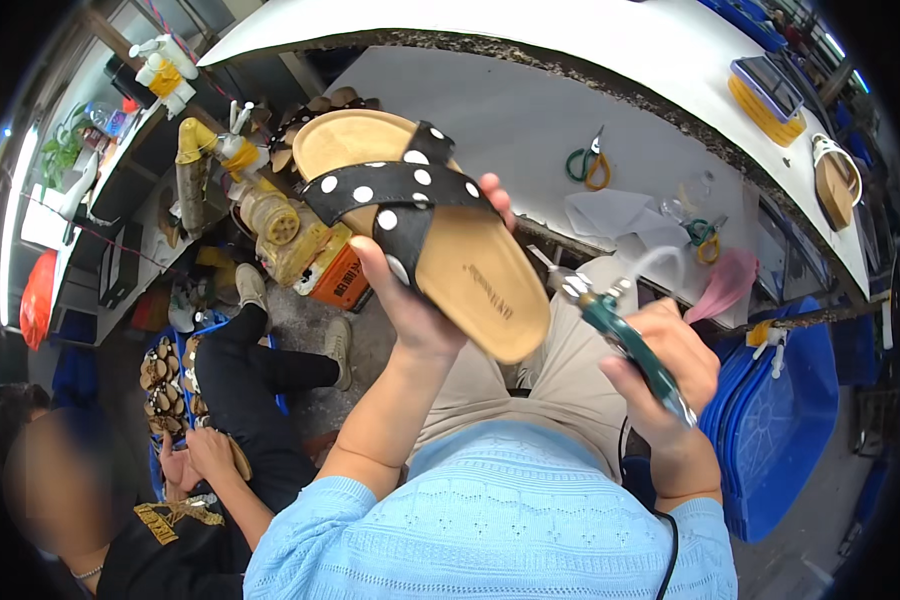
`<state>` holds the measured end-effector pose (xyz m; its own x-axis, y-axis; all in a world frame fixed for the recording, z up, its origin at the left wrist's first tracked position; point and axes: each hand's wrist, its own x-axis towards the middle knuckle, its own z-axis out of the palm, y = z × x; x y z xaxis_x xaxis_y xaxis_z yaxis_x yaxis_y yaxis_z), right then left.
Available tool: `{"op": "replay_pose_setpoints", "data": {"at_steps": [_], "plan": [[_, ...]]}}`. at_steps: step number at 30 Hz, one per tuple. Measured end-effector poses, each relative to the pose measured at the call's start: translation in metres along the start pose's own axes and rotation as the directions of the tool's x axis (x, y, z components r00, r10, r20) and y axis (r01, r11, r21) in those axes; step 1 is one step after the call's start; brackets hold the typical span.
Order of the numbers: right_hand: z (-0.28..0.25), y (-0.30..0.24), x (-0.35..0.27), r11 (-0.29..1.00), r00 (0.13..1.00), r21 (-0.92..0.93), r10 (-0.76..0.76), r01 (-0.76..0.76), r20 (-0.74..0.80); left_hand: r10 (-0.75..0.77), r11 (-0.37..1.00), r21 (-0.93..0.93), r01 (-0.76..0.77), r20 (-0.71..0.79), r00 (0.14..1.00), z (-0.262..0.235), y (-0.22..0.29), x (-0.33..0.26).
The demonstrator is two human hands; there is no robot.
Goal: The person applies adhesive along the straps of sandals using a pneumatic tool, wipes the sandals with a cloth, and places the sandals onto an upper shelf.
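My left hand [416, 308] is closed around the side of a slide sandal [480, 282], its thumb on the near edge and fingertips showing at the far edge. The sandal has a tan footbed and crossed black straps with white dots; it is tilted, footbed toward me. In my right hand [678, 368] is a green-handled air gun [625, 338] with a thin metal nozzle. That nozzle points toward the sandal, a small gap apart from it. Behind the gun a clear hose [660, 258] curves. Part of the gun's handle is hidden by my fingers.
Ahead is a grey worktable [500, 105] with green-and-orange scissors [592, 165] and white sheets [610, 215]. A white shelf [590, 30] overhangs it, holding another sandal [836, 180]. Blue crates [780, 410] stand at right. At left, a seated co-worker's hands [202, 458] are near several sandals.
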<state>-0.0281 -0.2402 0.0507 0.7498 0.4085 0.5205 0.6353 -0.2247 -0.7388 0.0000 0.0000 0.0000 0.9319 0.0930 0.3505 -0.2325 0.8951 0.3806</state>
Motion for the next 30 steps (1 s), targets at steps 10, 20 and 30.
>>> {"op": "replay_pose_setpoints", "data": {"at_steps": [10, 20, 30], "plan": [[0.050, -0.011, 0.025, 0.876, 0.882, -0.138, -0.470, 0.463, -0.029, -0.147, 0.978, -0.149, 0.144, -0.012, 0.989, 0.011, -0.006, 0.002], [0.080, -0.018, 0.033, 0.847, 0.856, -0.194, -0.514, 0.495, -0.059, -0.142, 0.983, -0.129, 0.133, -0.062, 0.988, 0.018, 0.000, -0.001], [0.075, -0.020, 0.036, 0.882, 0.886, -0.120, -0.462, 0.456, -0.032, -0.155, 0.974, -0.173, 0.143, -0.058, 0.986, 0.025, -0.002, -0.005]]}}
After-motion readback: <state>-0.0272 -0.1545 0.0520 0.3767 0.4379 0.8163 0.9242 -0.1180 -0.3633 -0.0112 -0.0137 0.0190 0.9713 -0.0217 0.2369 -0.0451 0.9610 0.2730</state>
